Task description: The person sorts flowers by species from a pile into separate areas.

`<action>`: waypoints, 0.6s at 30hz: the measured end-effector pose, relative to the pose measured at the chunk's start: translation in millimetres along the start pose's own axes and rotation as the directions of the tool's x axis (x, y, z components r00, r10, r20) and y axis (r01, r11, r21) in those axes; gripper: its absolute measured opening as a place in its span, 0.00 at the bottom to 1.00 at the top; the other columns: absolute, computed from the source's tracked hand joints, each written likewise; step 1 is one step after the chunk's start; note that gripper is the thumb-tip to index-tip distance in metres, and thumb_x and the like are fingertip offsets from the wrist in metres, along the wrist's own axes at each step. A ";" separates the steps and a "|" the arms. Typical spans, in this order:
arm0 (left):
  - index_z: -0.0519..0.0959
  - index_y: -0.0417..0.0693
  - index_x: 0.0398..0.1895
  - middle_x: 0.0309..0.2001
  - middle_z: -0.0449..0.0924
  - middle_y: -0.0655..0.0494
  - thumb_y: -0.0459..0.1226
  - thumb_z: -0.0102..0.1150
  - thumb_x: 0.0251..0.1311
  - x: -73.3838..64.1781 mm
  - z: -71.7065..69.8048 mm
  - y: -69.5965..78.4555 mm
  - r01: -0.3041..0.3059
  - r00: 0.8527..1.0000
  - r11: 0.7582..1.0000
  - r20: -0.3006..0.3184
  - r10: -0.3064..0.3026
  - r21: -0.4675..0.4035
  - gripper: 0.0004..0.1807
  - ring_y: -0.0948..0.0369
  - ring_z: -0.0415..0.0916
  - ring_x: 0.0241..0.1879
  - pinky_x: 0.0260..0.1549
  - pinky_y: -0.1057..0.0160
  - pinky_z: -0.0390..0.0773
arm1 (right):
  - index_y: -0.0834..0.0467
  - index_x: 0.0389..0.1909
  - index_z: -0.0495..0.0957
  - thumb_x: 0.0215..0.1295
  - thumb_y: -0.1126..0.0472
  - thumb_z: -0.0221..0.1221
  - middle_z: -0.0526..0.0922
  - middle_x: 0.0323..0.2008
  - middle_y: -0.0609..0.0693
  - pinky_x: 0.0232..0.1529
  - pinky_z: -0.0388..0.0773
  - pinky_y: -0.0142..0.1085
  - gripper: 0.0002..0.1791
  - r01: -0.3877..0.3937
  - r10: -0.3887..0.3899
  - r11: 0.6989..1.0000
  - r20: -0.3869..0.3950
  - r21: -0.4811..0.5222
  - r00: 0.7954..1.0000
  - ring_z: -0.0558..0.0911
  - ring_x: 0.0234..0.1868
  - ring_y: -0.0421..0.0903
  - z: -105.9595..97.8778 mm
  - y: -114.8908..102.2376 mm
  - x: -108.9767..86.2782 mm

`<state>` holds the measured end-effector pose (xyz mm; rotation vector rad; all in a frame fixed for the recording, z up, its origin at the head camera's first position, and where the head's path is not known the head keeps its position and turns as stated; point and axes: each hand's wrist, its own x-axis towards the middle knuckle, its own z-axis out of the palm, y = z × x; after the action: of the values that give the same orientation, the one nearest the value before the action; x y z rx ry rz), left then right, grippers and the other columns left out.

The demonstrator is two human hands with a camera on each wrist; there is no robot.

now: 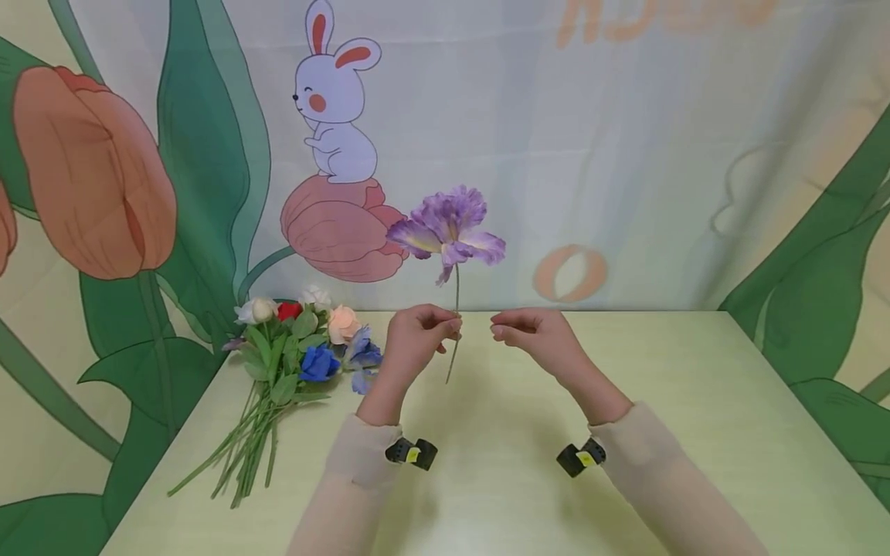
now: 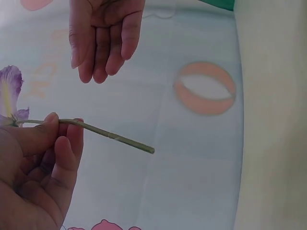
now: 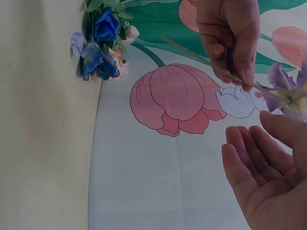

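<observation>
A purple iris (image 1: 452, 224) with a thin green stem (image 2: 115, 136) stands nearly upright above the table. My left hand (image 1: 420, 340) pinches that stem between thumb and fingers, below the bloom; the cut end sticks out under the fingers. Just to the right of the stem, my right hand (image 1: 538, 340) hovers with nothing in it, its fingers loosely bent and a gap between thumb and fingertips. In the right wrist view the right palm (image 3: 268, 191) faces the flower, apart from it.
A bunch of flowers (image 1: 285, 371) lies on the table (image 1: 660, 463) at the left, with white, red, peach and blue blooms and long green stems pointing toward me. Behind the table hangs a printed curtain (image 1: 473, 93) with a rabbit and tulips.
</observation>
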<state>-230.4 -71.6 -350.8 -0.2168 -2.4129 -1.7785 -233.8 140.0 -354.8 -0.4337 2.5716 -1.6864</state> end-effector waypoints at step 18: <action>0.88 0.36 0.40 0.40 0.89 0.39 0.33 0.66 0.65 -2.2 17.6 -6.5 -0.007 0.999 1.000 0.044 0.008 -0.026 0.08 0.54 0.89 0.33 0.34 0.63 0.88 | 0.65 0.54 0.84 0.71 0.58 0.63 0.88 0.52 0.62 0.58 0.84 0.49 0.17 -0.007 0.007 0.999 -0.001 -0.046 1.000 0.88 0.51 0.54 23.4 8.6 1.1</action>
<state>-229.8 -56.7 -362.5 -0.2697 -2.4168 -1.8215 -232.4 122.1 -372.0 -0.4252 2.6139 -1.6293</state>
